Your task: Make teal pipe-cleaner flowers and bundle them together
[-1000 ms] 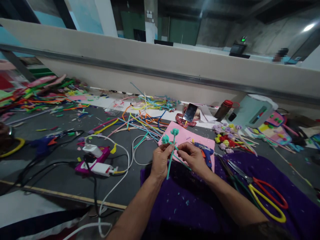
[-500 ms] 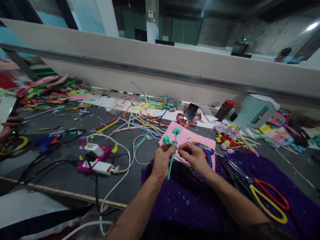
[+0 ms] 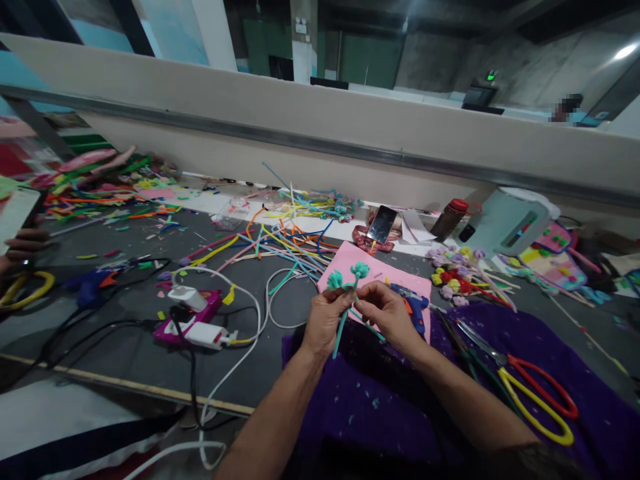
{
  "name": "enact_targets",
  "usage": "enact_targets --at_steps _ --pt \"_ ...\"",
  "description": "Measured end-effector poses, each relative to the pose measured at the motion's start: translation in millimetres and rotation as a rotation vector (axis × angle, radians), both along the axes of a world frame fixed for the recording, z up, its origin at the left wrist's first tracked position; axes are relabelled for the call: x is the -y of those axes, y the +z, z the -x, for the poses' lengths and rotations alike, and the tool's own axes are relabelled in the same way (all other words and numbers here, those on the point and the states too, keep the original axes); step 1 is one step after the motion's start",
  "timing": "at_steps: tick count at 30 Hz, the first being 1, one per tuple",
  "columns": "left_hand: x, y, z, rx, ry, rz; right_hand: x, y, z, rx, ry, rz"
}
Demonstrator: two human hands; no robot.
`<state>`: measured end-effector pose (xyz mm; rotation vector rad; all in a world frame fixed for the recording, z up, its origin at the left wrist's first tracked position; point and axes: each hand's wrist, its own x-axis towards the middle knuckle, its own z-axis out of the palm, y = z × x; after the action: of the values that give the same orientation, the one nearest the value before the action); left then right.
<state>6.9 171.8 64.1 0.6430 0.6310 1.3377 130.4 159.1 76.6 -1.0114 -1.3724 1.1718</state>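
My left hand (image 3: 324, 321) is closed round the green stems of two fuzzy green flowers (image 3: 359, 270), whose heads stick up above the fingers. One stem end points down below the palm and another slants to the right. My right hand (image 3: 386, 312) pinches at the stems just beside the left fingertips. Both hands are over the near edge of a pink sheet (image 3: 345, 263) and a purple cloth (image 3: 345, 413). Behind the right hand, a blue glue gun (image 3: 416, 312) lies on the sheet.
Scissors with red and yellow handles (image 3: 537, 400) lie at right, near finished flowers (image 3: 453, 277). A magenta power strip (image 3: 213, 310) with cables sits left. Farther left, another person's hand (image 3: 25, 247) holds a phone. Colored stems (image 3: 280, 243) lie behind.
The upright flower head has tilted slightly right and down, closer to the fingers. Both hands remain nearly in place. The other person's phone has shifted slightly.
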Motion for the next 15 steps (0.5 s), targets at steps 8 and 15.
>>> enact_targets --at_steps 8,15 --pt "2.7 2.6 1.6 0.014 -0.063 0.005 -2.5 -1.1 -1.8 -0.133 0.033 0.136" --pt "3.8 1.5 -1.4 0.026 -0.014 0.002 0.1 -3.1 1.8 -0.202 0.093 0.174"
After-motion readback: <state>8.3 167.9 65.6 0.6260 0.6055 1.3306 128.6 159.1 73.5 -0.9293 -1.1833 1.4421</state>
